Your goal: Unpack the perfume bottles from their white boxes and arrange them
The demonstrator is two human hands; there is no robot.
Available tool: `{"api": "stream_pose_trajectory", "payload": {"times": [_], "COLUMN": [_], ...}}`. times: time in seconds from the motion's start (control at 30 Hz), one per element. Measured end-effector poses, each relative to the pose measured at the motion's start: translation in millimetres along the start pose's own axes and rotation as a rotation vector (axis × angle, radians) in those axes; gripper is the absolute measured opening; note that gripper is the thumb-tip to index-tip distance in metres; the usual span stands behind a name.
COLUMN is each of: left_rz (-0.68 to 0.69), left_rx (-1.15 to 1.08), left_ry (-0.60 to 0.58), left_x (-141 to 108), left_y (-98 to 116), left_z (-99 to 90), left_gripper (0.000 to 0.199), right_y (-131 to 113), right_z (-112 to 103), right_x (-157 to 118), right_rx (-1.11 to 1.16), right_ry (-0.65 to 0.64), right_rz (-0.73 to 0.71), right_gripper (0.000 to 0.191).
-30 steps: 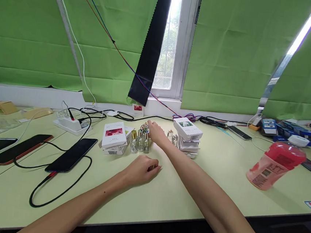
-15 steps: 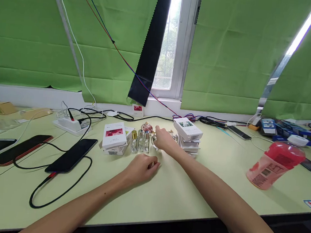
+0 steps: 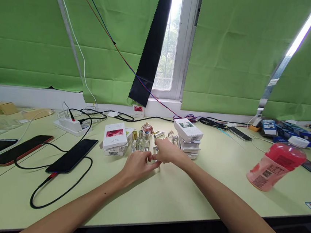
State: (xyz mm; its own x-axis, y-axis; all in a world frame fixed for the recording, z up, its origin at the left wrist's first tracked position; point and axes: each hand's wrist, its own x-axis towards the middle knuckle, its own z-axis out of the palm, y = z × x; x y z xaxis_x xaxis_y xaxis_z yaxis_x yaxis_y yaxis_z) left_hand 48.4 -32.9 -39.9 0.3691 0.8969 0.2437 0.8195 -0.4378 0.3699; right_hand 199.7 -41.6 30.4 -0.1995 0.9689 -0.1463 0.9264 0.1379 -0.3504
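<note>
My right hand [image 3: 168, 151] has its fingers closed round a small clear glass bottle [image 3: 155, 151] at the middle of the table. Touching or almost touching it from the left is my left hand [image 3: 139, 164], its fingers curled together; what they hold, if anything, is hidden. Small glass bottles with gold and silver caps [image 3: 141, 140] stand behind my left hand. A round pink bottle [image 3: 147, 127] is at the back. More small bottles [image 3: 171, 135] stand behind my right hand, and a silver-capped one [image 3: 159, 134] leans or lies beside them.
White boxes [image 3: 115, 136] are stacked on the left, others [image 3: 188, 130] on the right. A black phone [image 3: 72, 156] with a cable lies left. The pink drink bottle [image 3: 276, 164] stands right. A power strip [image 3: 72, 124] and cables run along the back.
My right hand has come nearer, down beside my left hand, with a small bottle now at its fingers. My left fingers have moved slightly up towards it.
</note>
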Motion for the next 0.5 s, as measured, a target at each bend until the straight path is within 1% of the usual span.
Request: {"api": "stream_pose_trajectory", "payload": {"times": [0.07,0.17,0.23,0.3,0.33,0.4,0.5], "left_rz": [-0.002,-0.001,0.004,0.005,0.002,-0.004,-0.011], "left_rx": [0.018,0.016,0.006,0.003,0.002,-0.007,-0.022], "left_ry": [0.012,0.033,0.045,0.058,0.064,0.07,0.067], "left_x": [1,1,0,0,0,0,1], "left_y": [0,0,0,-1,-1,-1,-2], "left_z": [-0.6,-1.5,-1.7,-1.4,-1.1,-0.3,0.9], "left_gripper": [0.043,0.037,0.037,0.044,0.048,0.054,0.056], "right_y": [1,0,0,1,2,6,13], "right_z": [-2,-6,-11,-18,-22,-32,-47], "right_x": [-3,-6,-7,-5,-2,6,26], "right_rx": [0.076,0.108,0.129,0.151,0.146,0.063,-0.104], "right_ry": [-0.061,-0.078,-0.099,-0.099,-0.04,0.09,0.256], "right_rz": [-0.038,-0.081,-0.073,-0.037,-0.013,0.035,0.013], "right_gripper": [0.042,0.041,0.037,0.034,0.034,0.032,0.03]}}
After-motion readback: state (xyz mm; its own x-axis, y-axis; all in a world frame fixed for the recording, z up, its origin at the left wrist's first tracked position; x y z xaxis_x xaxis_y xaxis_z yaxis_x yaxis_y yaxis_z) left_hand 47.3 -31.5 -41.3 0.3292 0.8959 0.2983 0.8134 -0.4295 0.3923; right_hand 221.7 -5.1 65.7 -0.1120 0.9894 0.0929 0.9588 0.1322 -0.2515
